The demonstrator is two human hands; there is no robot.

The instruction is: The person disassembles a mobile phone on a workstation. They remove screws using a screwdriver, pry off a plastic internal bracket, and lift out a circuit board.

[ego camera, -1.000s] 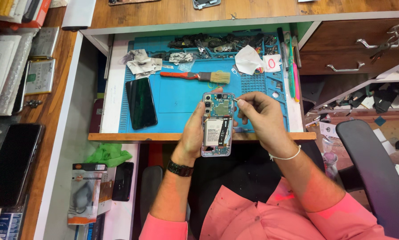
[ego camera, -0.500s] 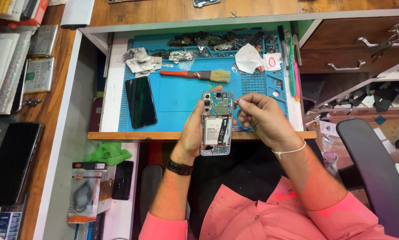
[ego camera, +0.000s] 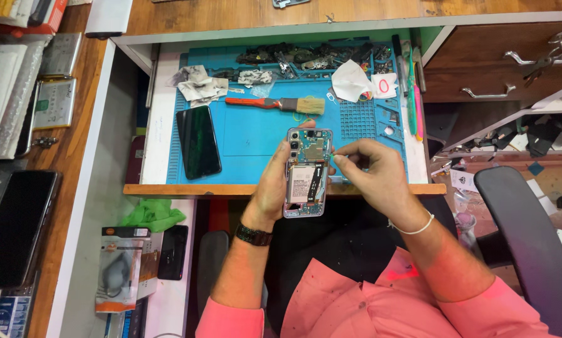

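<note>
My left hand [ego camera: 272, 181] grips an opened smartphone [ego camera: 306, 173] upright over the front edge of the blue work mat [ego camera: 256, 134]; its back cover is off, showing the battery and circuit board. My right hand [ego camera: 370, 170] has its fingertips pinched at the phone's right edge, near the board, possibly on a small tool or part too tiny to make out. A black phone screen [ego camera: 198, 141] lies on the mat to the left. A red-handled brush [ego camera: 276, 104] rests further back.
Crumpled tissues [ego camera: 196, 84], a white cloth [ego camera: 350, 81] and several small parts line the mat's rear. Wooden drawers [ego camera: 500, 62] stand at right, a black chair [ego camera: 531, 231] beside me. Batteries and devices lie on the left desk [ego camera: 37, 100]. A green cloth [ego camera: 153, 214] sits below.
The phone and both hands have stayed nearly in place; my right fingertips shifted slightly along the phone's right edge.
</note>
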